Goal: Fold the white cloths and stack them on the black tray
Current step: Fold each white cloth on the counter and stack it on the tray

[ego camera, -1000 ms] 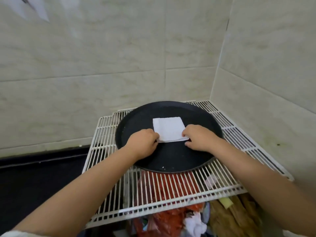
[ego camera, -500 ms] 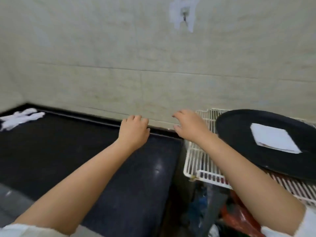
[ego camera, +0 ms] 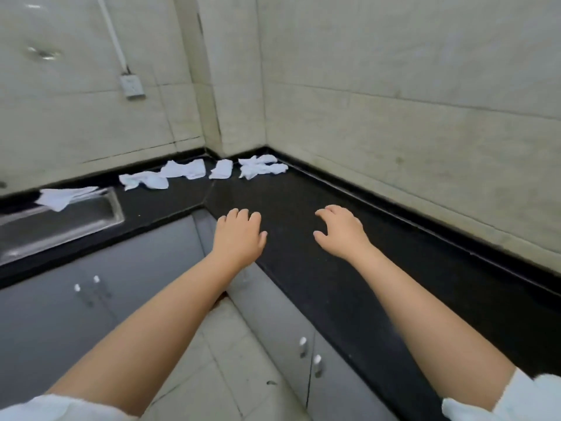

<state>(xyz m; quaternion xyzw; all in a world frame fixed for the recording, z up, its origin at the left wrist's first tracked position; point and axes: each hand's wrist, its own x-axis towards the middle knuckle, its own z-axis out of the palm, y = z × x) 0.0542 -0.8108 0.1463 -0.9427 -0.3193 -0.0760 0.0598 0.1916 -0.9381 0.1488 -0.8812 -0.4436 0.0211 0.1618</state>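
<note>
While both hands hover empty over the near part of the black surface (ego camera: 334, 299), the left hand (ego camera: 239, 238) has its fingers (ego camera: 243, 215) close together and the right hand (ego camera: 341, 233) has its fingers loosely spread. The crumpled white cloths (ego camera: 262, 167) lie farther off in the corner, strung in a row running left toward the steel sink (ego camera: 60, 217); neither hand is clearly nearer. Half a second ago the black tray with one folded cloth showed at right; now it is out of view.
</note>
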